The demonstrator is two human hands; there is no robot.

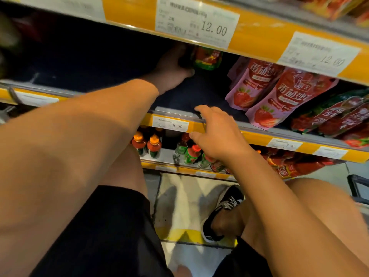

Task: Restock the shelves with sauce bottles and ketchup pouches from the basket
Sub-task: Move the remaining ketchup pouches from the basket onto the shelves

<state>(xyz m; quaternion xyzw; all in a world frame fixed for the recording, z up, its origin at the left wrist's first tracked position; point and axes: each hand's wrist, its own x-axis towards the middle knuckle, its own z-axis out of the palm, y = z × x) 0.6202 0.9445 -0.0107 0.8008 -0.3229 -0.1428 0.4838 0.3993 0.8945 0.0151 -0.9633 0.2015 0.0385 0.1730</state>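
Left hand: the left hand (171,66) is reaching deep into the middle shelf (179,114), fingers curling round a sauce bottle (206,57) with a red-and-green label, far back under the upper shelf's front edge.
Right hand: the right hand (217,134) is resting on the middle shelf's front edge, fingers loosely bent over the price rail, grasping nothing.
Task's thing: the sauce bottle is sitting toward the back of the middle shelf, left of the ketchup pouches (275,94); whether its base is already bearing on the shelf cannot be told.
Risk, tipping: if the fingers are letting go before the base is flat, the bottle is likely toppling in the dark back corner.
Risk, clearance: the upper shelf (249,39) is hanging low over the hand, so the bottle top or knuckles may be knocking it.
Risk, neighbours: the pouches are leaning toward the front edge and could be sliding off if nudged.
Around: more bottles (153,145) are standing on the lower shelf; a black shoe (223,210) is on the floor.
Basket: a dark frame (359,186) is showing at the right edge; possibly it, unclear.
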